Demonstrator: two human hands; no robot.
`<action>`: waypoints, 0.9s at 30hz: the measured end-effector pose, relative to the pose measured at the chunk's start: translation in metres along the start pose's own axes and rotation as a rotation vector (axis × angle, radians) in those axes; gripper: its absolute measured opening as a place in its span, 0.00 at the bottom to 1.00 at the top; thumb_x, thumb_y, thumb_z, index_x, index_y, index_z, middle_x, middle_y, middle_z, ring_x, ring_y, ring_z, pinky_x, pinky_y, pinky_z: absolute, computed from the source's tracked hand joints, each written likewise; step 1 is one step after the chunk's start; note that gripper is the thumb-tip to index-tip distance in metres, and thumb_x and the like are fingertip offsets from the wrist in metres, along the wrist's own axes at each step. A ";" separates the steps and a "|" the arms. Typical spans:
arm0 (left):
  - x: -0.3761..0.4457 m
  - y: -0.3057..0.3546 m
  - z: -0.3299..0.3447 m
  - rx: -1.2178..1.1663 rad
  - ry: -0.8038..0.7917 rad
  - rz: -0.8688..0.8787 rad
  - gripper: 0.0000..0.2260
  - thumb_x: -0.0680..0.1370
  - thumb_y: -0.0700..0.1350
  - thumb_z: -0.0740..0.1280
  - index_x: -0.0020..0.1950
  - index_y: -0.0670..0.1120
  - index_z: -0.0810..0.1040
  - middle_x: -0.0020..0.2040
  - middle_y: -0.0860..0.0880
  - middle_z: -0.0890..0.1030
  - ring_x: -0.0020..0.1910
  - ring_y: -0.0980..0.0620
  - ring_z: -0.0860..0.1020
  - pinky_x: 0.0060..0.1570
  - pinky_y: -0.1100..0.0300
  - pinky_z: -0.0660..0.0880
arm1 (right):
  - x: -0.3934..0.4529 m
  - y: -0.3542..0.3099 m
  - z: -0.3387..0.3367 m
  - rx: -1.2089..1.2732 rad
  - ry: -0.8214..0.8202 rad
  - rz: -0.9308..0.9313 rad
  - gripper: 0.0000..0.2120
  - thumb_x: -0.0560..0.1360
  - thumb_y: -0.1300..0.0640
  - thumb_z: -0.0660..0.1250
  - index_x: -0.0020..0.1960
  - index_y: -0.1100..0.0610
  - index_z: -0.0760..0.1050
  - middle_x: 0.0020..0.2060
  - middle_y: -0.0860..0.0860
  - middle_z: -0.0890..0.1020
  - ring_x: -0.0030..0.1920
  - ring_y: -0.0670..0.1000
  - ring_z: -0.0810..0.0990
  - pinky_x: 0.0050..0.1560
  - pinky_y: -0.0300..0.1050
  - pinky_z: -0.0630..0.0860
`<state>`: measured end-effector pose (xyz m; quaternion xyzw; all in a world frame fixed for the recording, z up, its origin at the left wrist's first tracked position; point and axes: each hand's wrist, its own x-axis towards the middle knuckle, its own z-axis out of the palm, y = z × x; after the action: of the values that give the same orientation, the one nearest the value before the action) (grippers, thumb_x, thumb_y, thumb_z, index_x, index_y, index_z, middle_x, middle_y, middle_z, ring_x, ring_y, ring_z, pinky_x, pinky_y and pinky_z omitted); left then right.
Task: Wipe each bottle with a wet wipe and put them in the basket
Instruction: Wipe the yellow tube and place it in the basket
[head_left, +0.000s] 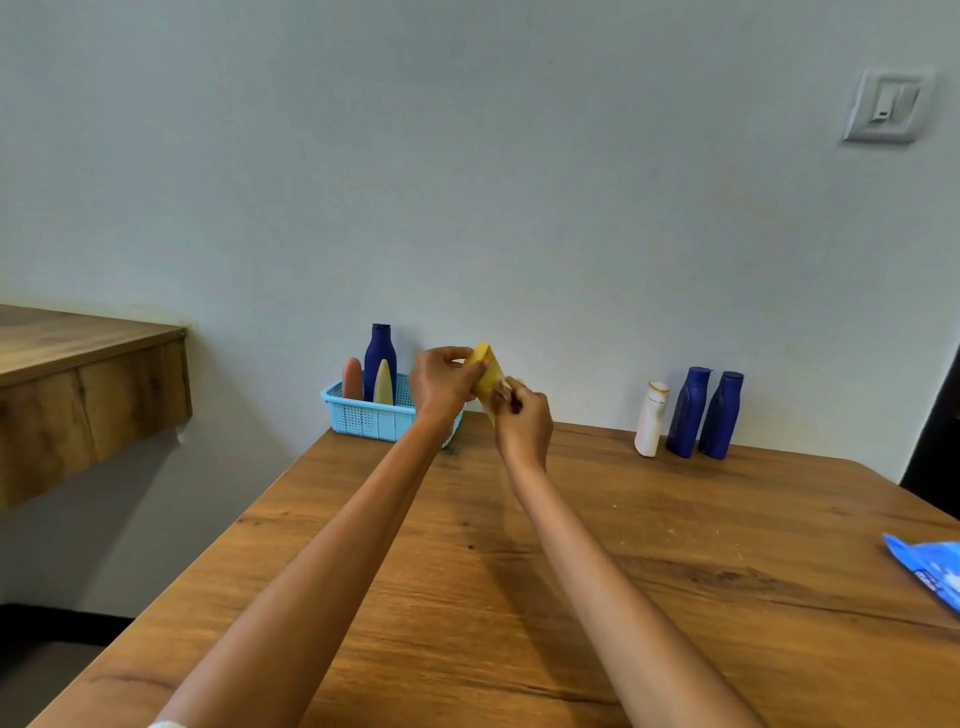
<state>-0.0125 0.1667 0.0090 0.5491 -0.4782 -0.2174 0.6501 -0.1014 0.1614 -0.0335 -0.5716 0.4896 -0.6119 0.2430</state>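
Gripping yellow bottle (488, 375) — left hand (441, 382) hides its base.

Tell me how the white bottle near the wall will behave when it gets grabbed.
The white bottle looks like plastic, so probably light and stiff. It is tall on a narrow base, so a sideways nudge may tip it. The dark blue bottles stand right beside it, so one could get knocked over too.

Both bare forearms extend forward, converging above the table's far end. Left hand (441, 383) raised, fingers curled round the upper end of a yellow plastic bottle (488, 376). Right hand (522, 415) just beside it, fingertips pinching a small white wipe (504, 387) against the bottle's side.
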 end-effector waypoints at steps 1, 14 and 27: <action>-0.001 0.000 0.001 0.017 -0.023 0.005 0.15 0.71 0.43 0.74 0.56 0.42 0.81 0.44 0.41 0.83 0.36 0.48 0.82 0.40 0.55 0.82 | 0.001 -0.003 -0.002 0.034 0.004 -0.009 0.13 0.79 0.58 0.61 0.61 0.60 0.77 0.55 0.58 0.79 0.56 0.55 0.78 0.50 0.40 0.71; -0.001 0.004 0.000 0.133 -0.076 0.079 0.18 0.73 0.46 0.73 0.59 0.40 0.79 0.51 0.40 0.82 0.47 0.44 0.81 0.49 0.47 0.80 | 0.015 -0.008 -0.023 0.446 -0.095 0.194 0.10 0.75 0.61 0.67 0.55 0.54 0.79 0.51 0.53 0.82 0.54 0.54 0.79 0.52 0.48 0.77; -0.032 0.024 -0.012 0.126 -0.081 0.067 0.18 0.73 0.46 0.72 0.60 0.41 0.79 0.54 0.42 0.81 0.49 0.45 0.80 0.50 0.48 0.79 | -0.011 0.005 -0.092 -0.317 -0.333 0.072 0.11 0.71 0.62 0.70 0.32 0.52 0.77 0.28 0.46 0.80 0.29 0.42 0.77 0.27 0.30 0.72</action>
<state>-0.0222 0.2054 0.0193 0.5634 -0.5349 -0.1873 0.6012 -0.1866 0.1982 -0.0310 -0.6778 0.5529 -0.4156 0.2494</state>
